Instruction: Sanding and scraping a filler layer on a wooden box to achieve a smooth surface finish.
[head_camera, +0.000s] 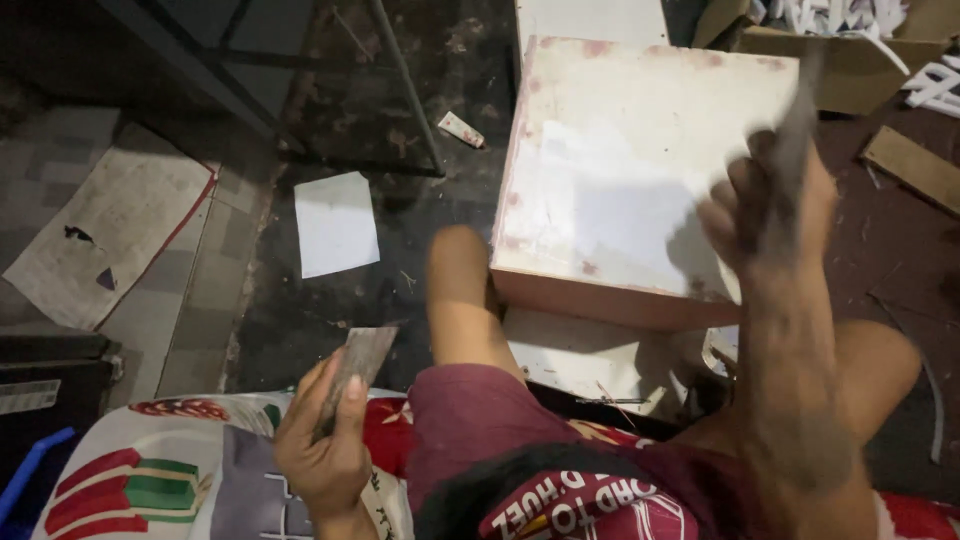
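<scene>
White board (640, 170) blocks ahead, knee (458, 270) beside it, open floor (320, 310) left

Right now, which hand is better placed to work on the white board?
Probably the right hand: it is raised directly over the white board, gripping something blurred. The left hand sits low beside the knee, holding a flat grey piece.

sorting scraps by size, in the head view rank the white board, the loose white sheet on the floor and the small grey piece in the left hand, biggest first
1. white board
2. loose white sheet
3. small grey piece held in the left hand

The grey piece is nearer the camera, so it looks bigger than it is, yet it still looks smallest.
</scene>
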